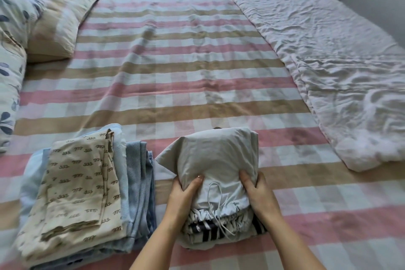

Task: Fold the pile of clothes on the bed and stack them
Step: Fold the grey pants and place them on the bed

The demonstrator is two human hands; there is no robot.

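A folded pale grey garment with a white drawstring [219, 160] tops a small stack near the bed's front edge, over a black-and-white striped piece [206, 231]. My left hand [186, 195] grips its left side, thumb on top. My right hand [257, 193] grips its right side the same way. To the left lies a second stack: a cream patterned cloth [81, 184] on top, light blue and denim-blue folded clothes [139, 184] under it.
The bed carries a pink, beige and white checked sheet [175, 72]. A crumpled pale quilt [328, 68] covers the right side. Pillows [50, 22] lie at the far left. A wall runs behind the bed.
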